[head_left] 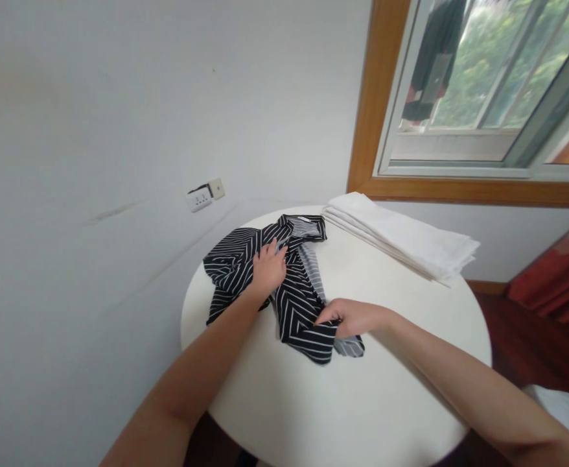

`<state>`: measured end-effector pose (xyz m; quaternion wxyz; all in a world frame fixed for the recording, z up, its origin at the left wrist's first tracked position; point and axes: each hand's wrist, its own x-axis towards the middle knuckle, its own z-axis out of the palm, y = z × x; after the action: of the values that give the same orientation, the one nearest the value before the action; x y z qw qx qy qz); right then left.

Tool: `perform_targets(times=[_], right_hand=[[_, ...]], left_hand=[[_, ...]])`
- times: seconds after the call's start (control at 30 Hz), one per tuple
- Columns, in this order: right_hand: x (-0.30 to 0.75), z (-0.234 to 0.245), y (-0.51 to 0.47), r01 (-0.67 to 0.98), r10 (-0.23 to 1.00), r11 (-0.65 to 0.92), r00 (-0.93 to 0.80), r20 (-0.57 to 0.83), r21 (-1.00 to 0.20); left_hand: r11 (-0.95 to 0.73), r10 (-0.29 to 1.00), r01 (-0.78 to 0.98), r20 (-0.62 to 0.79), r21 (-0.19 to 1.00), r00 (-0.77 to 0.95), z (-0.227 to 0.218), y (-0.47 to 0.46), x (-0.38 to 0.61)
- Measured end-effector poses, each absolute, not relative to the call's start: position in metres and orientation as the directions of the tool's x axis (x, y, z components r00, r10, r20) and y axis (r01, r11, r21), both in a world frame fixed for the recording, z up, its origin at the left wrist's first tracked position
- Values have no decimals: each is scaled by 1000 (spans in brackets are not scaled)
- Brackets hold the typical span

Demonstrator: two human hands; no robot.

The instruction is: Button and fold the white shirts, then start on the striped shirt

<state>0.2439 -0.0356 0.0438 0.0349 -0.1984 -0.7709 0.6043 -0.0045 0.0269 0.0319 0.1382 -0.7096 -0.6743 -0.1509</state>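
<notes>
A black shirt with white stripes (300, 295) lies crumpled on the round white table (362, 402). Its collar is at the far side and its pale inner side shows along the open front. My left hand (268, 269) rests on the upper part of the shirt, fingers spread and pressing the cloth. Near the lower hem, my right hand (352, 318) pinches the edge of the front panel between thumb and fingers. Left of my left hand, the rest of the shirt is bunched in folds.
Folded white cloths or bags (401, 233) lie stacked at the table's far right, partly over its edge. A wall with a socket (199, 198) stands close behind and left. A wood-framed window (459, 97) is at the upper right, with red fabric (561, 279) below it.
</notes>
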Motion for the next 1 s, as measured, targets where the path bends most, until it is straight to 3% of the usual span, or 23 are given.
perform_targets(times=[0.13, 0.27, 0.3, 0.33, 0.37, 0.4, 0.47, 0.5, 0.53, 0.6, 0.7, 0.87, 1.0], right_hand=[[247, 43, -36, 379, 144, 99, -921, -363, -920], [252, 50, -35, 437, -253, -21, -873, -418, -899], [252, 52, -34, 431, -287, -63, -872, -397, -900], [252, 53, -32, 389, -226, -97, -905, -361, -916], [251, 52, -29, 313, -58, -105, -949, -309, -944], [250, 49, -25, 225, 196, -57, -953, -232, -973], [248, 39, -15, 175, 678, 212, -734, 16, -961], [247, 33, -9, 246, 786, 373, -596, 164, -895], [247, 26, -4, 337, 803, 512, -514, 301, -790], [248, 14, 5, 472, 721, 691, -509, 470, -548], [248, 2, 14, 573, 662, 747, -589, 464, -338], [244, 1, 20, 613, 664, 741, -612, 429, -274], [245, 12, 14, 452, 590, 806, -660, 465, -381]], left_hand=[[-13, 914, 1000, 406, 21, 3, 35, 30, -12], [-6, 920, 999, 393, 53, -15, 37, 30, -15], [-14, 922, 998, 386, 65, -12, 37, 31, -16], [-23, 926, 996, 378, 81, -9, 37, 31, -16], [-34, 930, 995, 367, 97, -4, 36, 31, -17], [-44, 935, 993, 356, 112, 1, 36, 32, -17], [-64, 939, 990, 344, 129, 16, 35, 33, -16], [-77, 939, 989, 343, 128, 28, 34, 33, -15], [-93, 938, 988, 343, 124, 45, 34, 33, -13], [-141, 936, 983, 339, 118, 94, 34, 32, -9], [-245, 927, 958, 326, 148, 187, 35, 29, 0], [-303, 918, 932, 323, 198, 230, 36, 28, 4], [-279, 919, 942, 337, 188, 205, 34, 31, -1]])
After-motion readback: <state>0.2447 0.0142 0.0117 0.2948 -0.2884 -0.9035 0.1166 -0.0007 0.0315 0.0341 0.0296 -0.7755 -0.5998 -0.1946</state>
